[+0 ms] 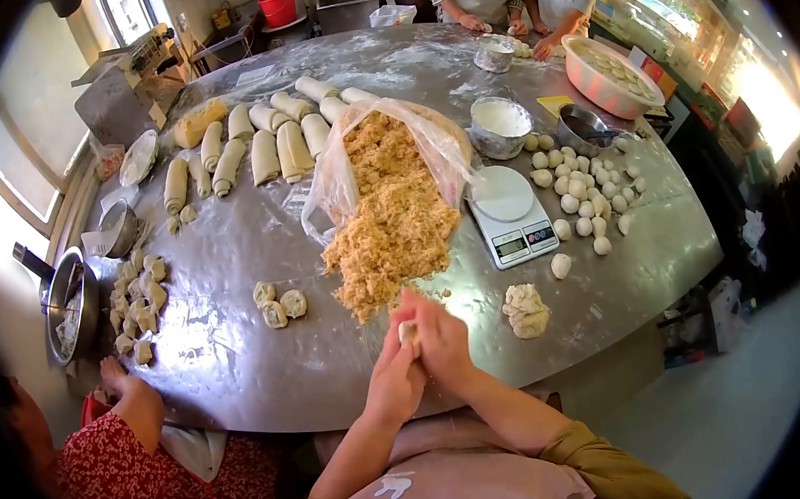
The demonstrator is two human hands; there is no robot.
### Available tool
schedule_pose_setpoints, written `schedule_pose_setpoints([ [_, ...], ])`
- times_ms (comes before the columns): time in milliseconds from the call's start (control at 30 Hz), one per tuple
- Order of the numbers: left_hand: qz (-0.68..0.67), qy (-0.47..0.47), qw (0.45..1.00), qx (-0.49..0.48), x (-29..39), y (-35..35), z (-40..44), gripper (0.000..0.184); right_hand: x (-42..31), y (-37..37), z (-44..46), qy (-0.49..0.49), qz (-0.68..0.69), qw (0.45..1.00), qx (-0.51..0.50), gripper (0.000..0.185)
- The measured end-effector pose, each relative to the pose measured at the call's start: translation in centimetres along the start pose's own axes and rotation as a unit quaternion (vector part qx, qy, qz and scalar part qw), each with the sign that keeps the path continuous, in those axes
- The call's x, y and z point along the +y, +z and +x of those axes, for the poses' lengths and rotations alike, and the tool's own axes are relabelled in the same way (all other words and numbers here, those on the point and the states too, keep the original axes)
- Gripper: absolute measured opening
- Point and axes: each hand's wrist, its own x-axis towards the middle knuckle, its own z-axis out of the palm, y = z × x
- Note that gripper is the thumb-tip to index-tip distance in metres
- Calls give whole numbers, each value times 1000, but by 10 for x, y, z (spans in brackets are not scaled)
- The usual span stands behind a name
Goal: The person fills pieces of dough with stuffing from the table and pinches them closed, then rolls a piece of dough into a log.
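Observation:
My left hand (pixel 394 377) and my right hand (pixel 446 346) are pressed together near the front edge of the table. Between them shows a small piece of pale dough (pixel 409 331), mostly hidden by fingers wrapped round it. Just beyond my fingertips spreads a heap of orange-brown crumbly filling (pixel 397 236), spilling from a clear plastic bag (pixel 329 185). To the left lie three flattened dough pieces (pixel 280 304). On the right sit a rough dough lump (pixel 525 311) and a white digital scale (pixel 512 218), with several dough balls (pixel 583 181) beyond it.
Several rolled dough logs (pixel 264 157) lie at the back left. A flour bowl (pixel 501 126), a metal bowl (pixel 586 127) and a large pink basin (pixel 611 77) stand at right. Dough pieces (pixel 138 300) and a pan (pixel 72 305) are beside a seated person (pixel 146 462); others work opposite.

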Motion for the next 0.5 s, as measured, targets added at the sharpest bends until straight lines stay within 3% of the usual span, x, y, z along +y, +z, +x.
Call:
schedule_pose_setpoints([
  [33,-12,29,999,-16,1,5,-2,40,0,0,2,141,101,985,1,33],
  [67,106,88,990,-27,-3,-1,0,41,-3,1,2,132,131,982,3,37],
  [133,332,200,921,-47,-10,-17,7,42,-16,2,3,114,191,975,8,46],
  [167,315,179,931,-42,-10,-23,7,36,-13,3,0,84,191,978,-5,61],
  [267,468,345,813,-23,-4,-32,13,28,2,13,-17,20,111,992,-60,73],
  [300,463,345,816,-19,-3,-29,12,25,-2,12,-18,31,116,990,-75,78],
  [400,550,389,738,-23,-7,-36,16,38,-13,5,-20,132,121,976,-120,59],
  [500,457,334,817,-109,5,-35,9,60,-11,-1,-13,170,167,964,-121,39],
])
